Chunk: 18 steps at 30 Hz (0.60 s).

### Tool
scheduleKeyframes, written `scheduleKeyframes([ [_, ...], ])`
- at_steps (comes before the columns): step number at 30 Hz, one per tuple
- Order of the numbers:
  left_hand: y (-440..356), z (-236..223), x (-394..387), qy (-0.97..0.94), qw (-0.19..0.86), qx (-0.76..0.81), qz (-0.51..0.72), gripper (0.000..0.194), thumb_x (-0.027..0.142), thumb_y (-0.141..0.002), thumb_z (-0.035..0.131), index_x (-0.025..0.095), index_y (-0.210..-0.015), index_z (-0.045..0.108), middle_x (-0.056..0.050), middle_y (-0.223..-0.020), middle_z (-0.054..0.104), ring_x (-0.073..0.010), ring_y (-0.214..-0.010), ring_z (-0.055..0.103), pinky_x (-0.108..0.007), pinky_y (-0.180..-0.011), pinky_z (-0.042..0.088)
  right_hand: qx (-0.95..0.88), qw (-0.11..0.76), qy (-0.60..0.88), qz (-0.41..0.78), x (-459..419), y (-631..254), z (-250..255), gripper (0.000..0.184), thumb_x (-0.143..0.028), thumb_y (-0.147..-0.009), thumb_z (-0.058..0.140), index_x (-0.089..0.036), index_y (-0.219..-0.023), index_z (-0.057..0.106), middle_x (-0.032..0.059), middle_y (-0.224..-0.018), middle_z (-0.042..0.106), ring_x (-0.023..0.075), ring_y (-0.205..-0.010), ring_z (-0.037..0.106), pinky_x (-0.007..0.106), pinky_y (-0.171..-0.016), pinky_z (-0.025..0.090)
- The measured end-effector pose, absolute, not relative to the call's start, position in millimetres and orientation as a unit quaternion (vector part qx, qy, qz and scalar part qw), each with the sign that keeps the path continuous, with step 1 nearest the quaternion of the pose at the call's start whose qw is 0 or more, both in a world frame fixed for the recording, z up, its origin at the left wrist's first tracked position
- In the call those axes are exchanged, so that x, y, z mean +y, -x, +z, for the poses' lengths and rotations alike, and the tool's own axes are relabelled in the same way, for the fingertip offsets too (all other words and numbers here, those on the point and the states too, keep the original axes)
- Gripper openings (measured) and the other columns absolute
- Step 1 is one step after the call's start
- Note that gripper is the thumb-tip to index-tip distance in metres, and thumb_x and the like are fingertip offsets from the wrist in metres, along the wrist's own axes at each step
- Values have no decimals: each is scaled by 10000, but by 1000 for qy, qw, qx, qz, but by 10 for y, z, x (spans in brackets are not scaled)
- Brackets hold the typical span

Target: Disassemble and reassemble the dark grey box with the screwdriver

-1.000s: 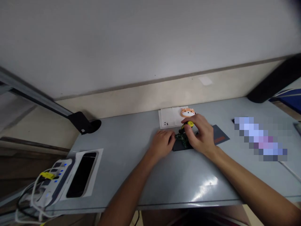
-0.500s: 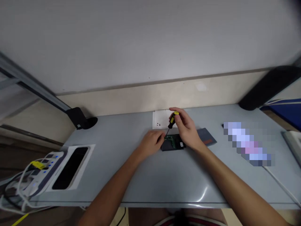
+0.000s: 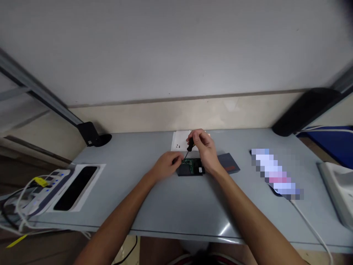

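Note:
A small dark device with a green circuit board (image 3: pixel 191 168) lies on the grey table (image 3: pixel 176 206) in front of me. My left hand (image 3: pixel 166 165) rests on the table with curled fingers at the device's left edge, touching it. My right hand (image 3: pixel 204 151) is closed around a small black-handled screwdriver (image 3: pixel 189 146), held nearly upright with its tip down on the left end of the board. A white sheet (image 3: pixel 178 141) with a few tiny dark screws on it lies just behind the hands. A grey cover plate (image 3: pixel 228 164) lies to the right of the device.
A power strip with cables (image 3: pixel 41 189) and a black phone on a white sheet (image 3: pixel 75 187) sit at the left edge. A black lamp base (image 3: pixel 92 135) stands at the back left. A white cable (image 3: pixel 309 224) runs along the right side beside a white object (image 3: pixel 338 189).
My right hand lifted from the board and set the screwdriver upright, its tip now on the board's left end. The view shifted, so everything slid leftward in frame. The orange figure behind the hand is now hidden.

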<state>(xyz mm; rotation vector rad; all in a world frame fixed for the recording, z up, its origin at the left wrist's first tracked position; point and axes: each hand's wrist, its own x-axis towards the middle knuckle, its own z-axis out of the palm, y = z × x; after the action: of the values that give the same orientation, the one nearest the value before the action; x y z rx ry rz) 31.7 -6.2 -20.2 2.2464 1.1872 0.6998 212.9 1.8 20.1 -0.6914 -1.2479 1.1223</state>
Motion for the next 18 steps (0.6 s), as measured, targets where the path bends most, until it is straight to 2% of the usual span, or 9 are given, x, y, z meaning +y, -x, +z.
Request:
scheduleKeyframes([
  [5,-309,-228,-52,-826,242,443,251,234,256,-964,430,210,-782,569,9,-742,645,-168,-714,595,-276,-704,452,-454,603,251,606,20,-2092,204,454,-676,-846,726,-270,-1041,668,-20,-761,593,158,-731,547,316,-703,441],
  [8,-307,-248,-49,-830,229,443,249,234,248,-971,432,210,-793,579,3,-757,659,-171,-725,607,-281,-722,465,-416,611,231,633,41,-2055,182,452,-671,-827,752,-257,-961,629,-24,-736,560,149,-697,513,306,-681,426],
  [14,-310,-234,-72,-834,224,435,255,245,260,-985,413,213,-814,582,-6,-767,666,-178,-726,614,-296,-753,479,-383,654,239,608,92,-1986,150,533,-723,-769,776,-265,-826,509,-55,-660,489,135,-619,434,290,-619,386],
  [18,-307,-229,-80,-836,214,440,248,230,259,-985,425,218,-847,605,-21,-814,692,-194,-779,631,-317,-818,505,-421,637,249,595,69,-1989,169,527,-700,-765,795,-265,-804,500,-57,-676,531,134,-640,468,288,-641,390],
])
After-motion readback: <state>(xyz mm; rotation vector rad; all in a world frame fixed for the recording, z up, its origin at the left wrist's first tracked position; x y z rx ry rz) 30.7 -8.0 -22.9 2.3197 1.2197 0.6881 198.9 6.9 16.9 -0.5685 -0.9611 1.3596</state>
